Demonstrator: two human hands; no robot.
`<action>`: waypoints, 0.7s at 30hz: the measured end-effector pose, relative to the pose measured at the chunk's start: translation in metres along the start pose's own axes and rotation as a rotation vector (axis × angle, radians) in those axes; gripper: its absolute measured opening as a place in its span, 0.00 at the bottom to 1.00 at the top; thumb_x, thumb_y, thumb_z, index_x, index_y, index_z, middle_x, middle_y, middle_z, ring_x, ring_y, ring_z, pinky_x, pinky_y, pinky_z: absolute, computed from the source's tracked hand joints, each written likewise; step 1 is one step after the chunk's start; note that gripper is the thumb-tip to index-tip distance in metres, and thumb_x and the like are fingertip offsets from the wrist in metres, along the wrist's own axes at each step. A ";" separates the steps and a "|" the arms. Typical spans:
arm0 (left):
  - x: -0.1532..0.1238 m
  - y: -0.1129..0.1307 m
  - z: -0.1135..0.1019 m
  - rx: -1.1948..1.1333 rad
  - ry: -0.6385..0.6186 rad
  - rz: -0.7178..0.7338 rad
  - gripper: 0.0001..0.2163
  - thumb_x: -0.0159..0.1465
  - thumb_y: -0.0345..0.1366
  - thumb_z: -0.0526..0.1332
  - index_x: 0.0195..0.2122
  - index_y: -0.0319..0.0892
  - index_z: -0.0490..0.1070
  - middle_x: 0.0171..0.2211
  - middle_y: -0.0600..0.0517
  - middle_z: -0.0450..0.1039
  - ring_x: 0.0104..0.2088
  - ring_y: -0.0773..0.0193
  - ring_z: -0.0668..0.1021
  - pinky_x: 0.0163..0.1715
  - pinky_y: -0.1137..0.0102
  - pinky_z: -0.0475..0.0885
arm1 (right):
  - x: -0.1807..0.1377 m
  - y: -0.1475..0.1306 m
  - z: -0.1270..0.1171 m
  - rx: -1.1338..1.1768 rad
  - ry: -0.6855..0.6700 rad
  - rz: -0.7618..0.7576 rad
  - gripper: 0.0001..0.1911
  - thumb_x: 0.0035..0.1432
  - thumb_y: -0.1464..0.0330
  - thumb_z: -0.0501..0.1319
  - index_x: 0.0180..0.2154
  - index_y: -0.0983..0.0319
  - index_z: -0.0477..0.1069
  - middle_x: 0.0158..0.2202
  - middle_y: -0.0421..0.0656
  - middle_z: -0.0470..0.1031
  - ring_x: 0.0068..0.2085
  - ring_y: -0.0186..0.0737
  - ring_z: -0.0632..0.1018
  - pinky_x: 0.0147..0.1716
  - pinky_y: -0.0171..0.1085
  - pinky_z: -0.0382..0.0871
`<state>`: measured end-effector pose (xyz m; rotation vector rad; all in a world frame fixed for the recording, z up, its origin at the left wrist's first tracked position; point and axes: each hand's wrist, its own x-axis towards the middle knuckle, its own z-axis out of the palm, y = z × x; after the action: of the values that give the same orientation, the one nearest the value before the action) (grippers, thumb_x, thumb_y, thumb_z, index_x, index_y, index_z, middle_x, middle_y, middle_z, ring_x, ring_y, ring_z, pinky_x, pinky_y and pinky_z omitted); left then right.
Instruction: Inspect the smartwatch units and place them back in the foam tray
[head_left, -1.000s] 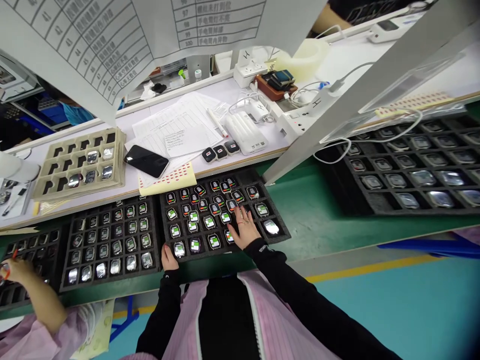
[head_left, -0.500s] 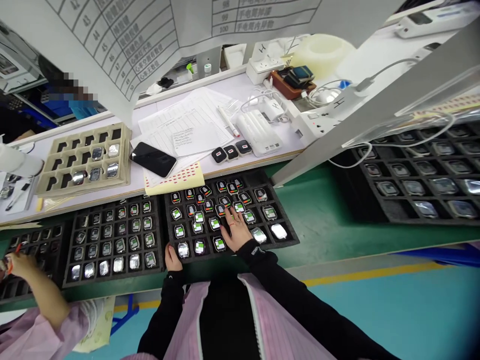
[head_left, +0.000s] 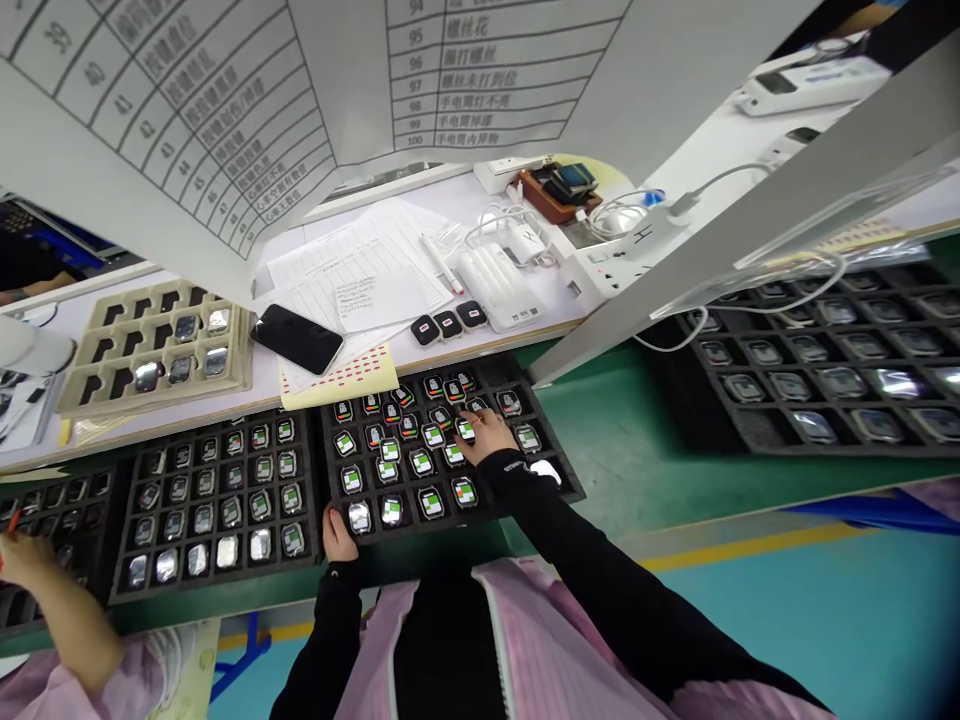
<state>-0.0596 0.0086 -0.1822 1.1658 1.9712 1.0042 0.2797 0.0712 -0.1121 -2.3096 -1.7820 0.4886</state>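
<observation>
A black foam tray [head_left: 559, 492] in front of me holds rows of square watches, many with lit green-and-white or black screens. My right hand [head_left: 487, 436] lies over the right part of the tray. Its fingers are spread, and the fingertips touch a lit watch [head_left: 465, 428]. A watch with a green and orange screen [head_left: 464, 491] sits in the front row, just below that hand. At the tray's front left corner, my left hand [head_left: 339, 537] is closed on the edge, its lower fingers partly hidden.
More watch trays stand left [head_left: 217, 500] and right [head_left: 832, 380]. A co-worker's hand [head_left: 26, 560] is at the far left. The shelf carries a phone [head_left: 298, 338], papers, a beige tray [head_left: 157, 350], black boxes and a white charger [head_left: 499, 285]. A slanted post [head_left: 645, 260] and hanging sheets partly block the view.
My right hand has shifted slightly back and right across the tray, uncovering a front-row watch. My left hand stays at the corner. The camera view has tilted up, showing more of the hanging sheets.
</observation>
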 end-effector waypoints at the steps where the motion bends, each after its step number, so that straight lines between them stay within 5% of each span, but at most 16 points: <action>1: -0.001 0.002 0.000 0.004 -0.001 0.001 0.34 0.61 0.61 0.45 0.48 0.35 0.71 0.47 0.36 0.74 0.51 0.50 0.75 0.52 0.61 0.69 | 0.002 0.000 0.001 0.004 -0.006 0.005 0.23 0.54 0.67 0.64 0.52 0.64 0.71 0.47 0.55 0.68 0.45 0.56 0.71 0.45 0.49 0.69; 11: -0.010 0.020 -0.003 0.077 0.013 -0.073 0.30 0.65 0.55 0.45 0.50 0.33 0.71 0.49 0.35 0.73 0.54 0.49 0.73 0.54 0.61 0.68 | 0.008 0.012 -0.015 0.043 -0.088 0.039 0.23 0.51 0.67 0.68 0.50 0.63 0.73 0.40 0.52 0.73 0.37 0.50 0.77 0.39 0.42 0.71; 21: -0.028 0.037 -0.009 0.172 0.070 -0.128 0.27 0.66 0.54 0.47 0.49 0.38 0.74 0.47 0.37 0.76 0.53 0.48 0.74 0.53 0.61 0.69 | 0.103 0.066 -0.049 0.088 -0.034 0.187 0.23 0.54 0.66 0.64 0.51 0.66 0.71 0.42 0.52 0.77 0.45 0.54 0.76 0.45 0.44 0.70</action>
<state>-0.0401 -0.0073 -0.1426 1.0917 2.1935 0.8334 0.3801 0.1562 -0.1043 -2.4312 -1.5319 0.6255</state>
